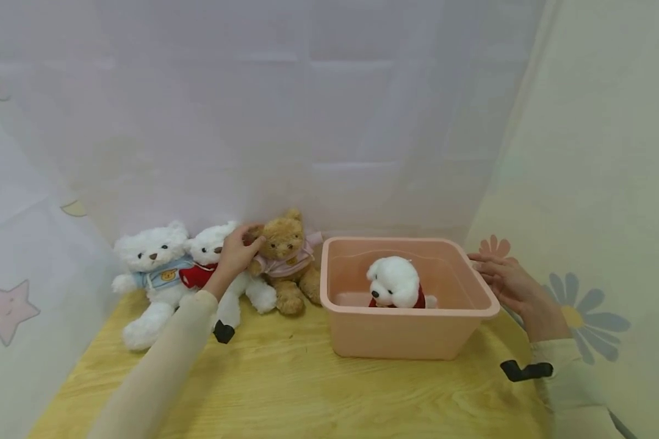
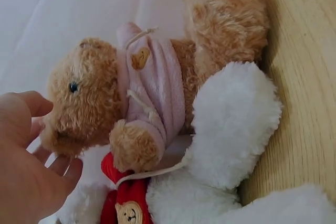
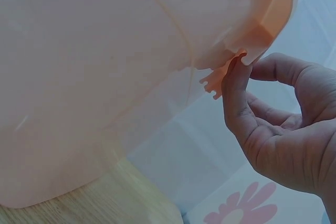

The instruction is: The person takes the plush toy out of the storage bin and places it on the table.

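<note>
At the wooden tabletop's back edge, a left hand [image 1: 236, 253] spreads its fingers over a brown plush bear in a pink top [image 1: 285, 259], best gripped around the body, while the right hand [image 1: 507, 281], fingers loosely curled, touches the pink plastic tub's [image 1: 412, 341] rim.

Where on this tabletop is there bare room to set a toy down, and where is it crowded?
Bare wood lies along the near edge of the table, in front of the pink bin and between the two sleeves. The back left is crowded: three bears sit shoulder to shoulder, the left hand at the brown bear. The bin holds one white toy.
</note>
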